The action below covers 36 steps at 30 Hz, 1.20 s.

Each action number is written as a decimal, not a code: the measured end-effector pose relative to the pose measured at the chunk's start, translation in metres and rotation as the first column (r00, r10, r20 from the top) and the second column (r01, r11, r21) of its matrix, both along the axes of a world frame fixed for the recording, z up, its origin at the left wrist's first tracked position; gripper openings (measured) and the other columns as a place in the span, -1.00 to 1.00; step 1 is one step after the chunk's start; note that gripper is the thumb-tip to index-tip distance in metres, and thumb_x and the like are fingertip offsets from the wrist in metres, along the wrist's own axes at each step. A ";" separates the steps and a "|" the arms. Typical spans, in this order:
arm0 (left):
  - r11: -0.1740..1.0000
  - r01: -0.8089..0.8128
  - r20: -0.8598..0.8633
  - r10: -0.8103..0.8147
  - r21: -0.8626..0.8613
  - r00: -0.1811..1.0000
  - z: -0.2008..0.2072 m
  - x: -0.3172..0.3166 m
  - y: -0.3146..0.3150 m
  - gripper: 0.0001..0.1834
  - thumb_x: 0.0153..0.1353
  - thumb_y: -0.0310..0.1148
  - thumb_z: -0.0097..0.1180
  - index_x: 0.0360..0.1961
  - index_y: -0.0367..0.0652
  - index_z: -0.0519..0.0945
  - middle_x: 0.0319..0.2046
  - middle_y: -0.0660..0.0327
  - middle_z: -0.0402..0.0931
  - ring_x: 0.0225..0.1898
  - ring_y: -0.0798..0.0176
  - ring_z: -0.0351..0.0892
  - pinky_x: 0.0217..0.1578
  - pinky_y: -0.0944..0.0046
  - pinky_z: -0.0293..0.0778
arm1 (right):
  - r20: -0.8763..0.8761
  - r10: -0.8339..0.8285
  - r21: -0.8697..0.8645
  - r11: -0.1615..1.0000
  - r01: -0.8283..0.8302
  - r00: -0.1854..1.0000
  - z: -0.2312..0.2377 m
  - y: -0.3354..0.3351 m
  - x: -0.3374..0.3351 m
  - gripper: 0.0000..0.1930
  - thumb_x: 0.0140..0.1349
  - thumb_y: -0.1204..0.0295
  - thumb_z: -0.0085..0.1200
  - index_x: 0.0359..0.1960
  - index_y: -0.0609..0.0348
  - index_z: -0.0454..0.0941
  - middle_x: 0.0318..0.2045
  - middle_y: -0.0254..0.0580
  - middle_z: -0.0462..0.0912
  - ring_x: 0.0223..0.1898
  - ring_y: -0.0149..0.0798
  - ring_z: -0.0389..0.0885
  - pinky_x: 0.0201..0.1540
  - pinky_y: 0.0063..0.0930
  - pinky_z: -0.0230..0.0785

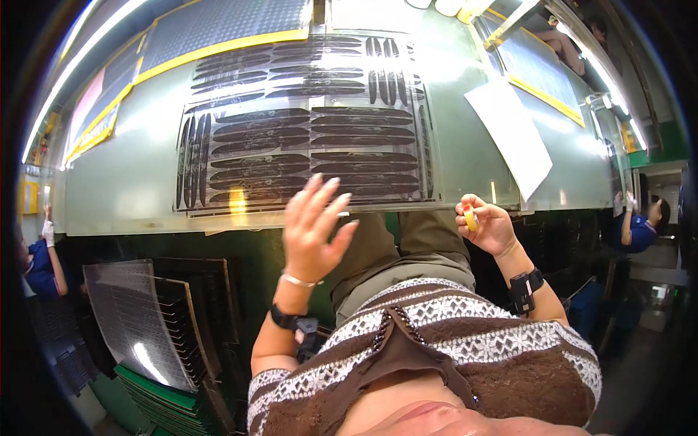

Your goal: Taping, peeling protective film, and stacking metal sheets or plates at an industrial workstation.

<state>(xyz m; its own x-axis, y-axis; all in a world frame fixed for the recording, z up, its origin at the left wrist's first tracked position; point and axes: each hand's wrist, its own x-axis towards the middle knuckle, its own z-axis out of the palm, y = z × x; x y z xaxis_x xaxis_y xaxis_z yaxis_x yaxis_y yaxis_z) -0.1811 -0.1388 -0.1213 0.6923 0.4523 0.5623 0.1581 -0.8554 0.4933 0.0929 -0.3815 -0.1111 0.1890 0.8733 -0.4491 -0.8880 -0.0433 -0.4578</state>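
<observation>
A clear sheet [311, 148] bearing rows of long dark leaf-shaped pieces lies on the pale green table [465, 163]. My left hand [313, 221] is raised over the sheet's near edge, fingers stretched and spread, holding nothing. Off the sheet's near right corner, my right hand [491, 227] is closed around a small yellow roll of tape [470, 218], with a bit of red showing at the fingertips. Beyond my right hand, a white sheet of paper [512, 134] lies on the table.
Blue panels with yellow edging [225, 33] lie along the table's far side. At the lower left stand a rack of dark boards [178, 312] and a stack of green boards [156, 396]. People in blue work at left [43, 265] and right [638, 231].
</observation>
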 end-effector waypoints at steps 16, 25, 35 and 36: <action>0.987 -0.021 -0.341 0.075 0.158 0.937 -0.040 0.069 -0.028 -0.24 0.09 0.18 0.17 0.27 0.03 0.45 0.34 0.15 0.26 0.39 0.06 0.17 0.32 -0.04 0.06 | 0.156 0.075 -0.234 0.972 -0.037 0.985 0.005 -0.001 0.001 -0.57 0.25 0.44 0.09 0.13 0.32 0.35 -0.27 -0.08 0.62 -0.67 -0.56 0.32 -0.64 -0.69 0.17; 0.967 0.012 -0.298 0.067 0.255 0.952 -0.047 0.074 -0.021 -0.31 0.09 0.15 0.17 0.21 0.06 0.51 0.27 0.17 0.36 0.30 0.02 0.29 0.23 0.00 0.17 | 0.145 0.176 -0.303 0.945 -0.126 0.974 -0.026 0.025 0.009 -0.77 0.29 0.33 0.11 -0.15 0.24 0.54 -0.40 -0.21 0.63 -0.69 -0.54 0.34 -0.67 -0.64 0.17; 0.966 0.010 -0.278 0.065 0.258 0.958 -0.053 0.074 -0.019 -0.35 0.09 0.11 0.20 0.18 0.06 0.54 0.26 0.18 0.38 0.27 0.03 0.31 0.20 0.00 0.18 | 0.595 0.200 -0.260 0.964 -0.049 0.778 -0.018 0.027 -0.002 -0.52 0.28 0.46 0.09 0.18 0.50 0.34 -0.08 -0.01 0.66 -0.53 -0.49 0.50 -0.42 -0.63 0.44; 0.969 0.008 -0.274 0.062 0.247 0.960 -0.053 0.073 -0.019 -0.36 0.09 0.11 0.20 0.17 0.06 0.54 0.26 0.18 0.38 0.28 0.03 0.31 0.21 0.00 0.17 | 0.531 0.200 -0.272 0.961 -0.057 0.823 -0.019 0.028 -0.003 -0.50 0.27 0.46 0.10 0.19 0.52 0.32 -0.08 -0.01 0.66 -0.52 -0.48 0.51 -0.42 -0.63 0.44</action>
